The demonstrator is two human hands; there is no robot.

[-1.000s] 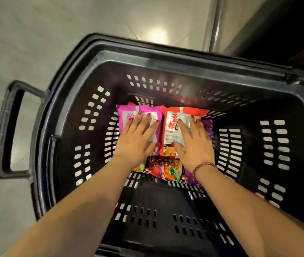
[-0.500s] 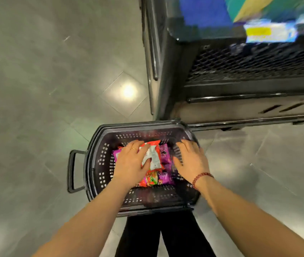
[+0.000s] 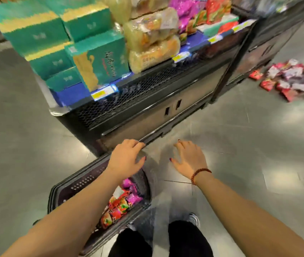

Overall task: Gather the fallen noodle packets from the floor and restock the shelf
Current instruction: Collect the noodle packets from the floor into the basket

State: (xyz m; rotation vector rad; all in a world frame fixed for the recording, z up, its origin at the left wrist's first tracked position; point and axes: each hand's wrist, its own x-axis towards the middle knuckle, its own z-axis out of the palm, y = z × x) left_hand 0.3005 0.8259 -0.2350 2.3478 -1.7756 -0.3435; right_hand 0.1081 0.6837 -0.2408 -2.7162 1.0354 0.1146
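Observation:
A black plastic basket (image 3: 77,184) stands on the floor at the lower left, with pink and red noodle packets (image 3: 121,204) lying inside. My left hand (image 3: 127,158) hovers above the basket's far end, fingers loosely curled, holding nothing. My right hand (image 3: 189,157) is out over the bare floor to the right of the basket, fingers spread and empty. A heap of fallen red and purple noodle packets (image 3: 293,78) lies on the floor at the far right. The shelf (image 3: 147,93) in front carries pink and red packets (image 3: 193,13) at its upper right.
Green boxes (image 3: 99,60) and clear bags of pale noodles (image 3: 153,39) fill the shelf's left part. A second dark shelf unit (image 3: 269,39) stands to the right. My dark-trousered legs (image 3: 190,240) and a shoe show at the bottom. Grey tiled floor (image 3: 240,138) surrounds everything.
Both hands have lifted off the packets and out of the basket. The view has swung up from the basket to the shelf and the heap on the floor.

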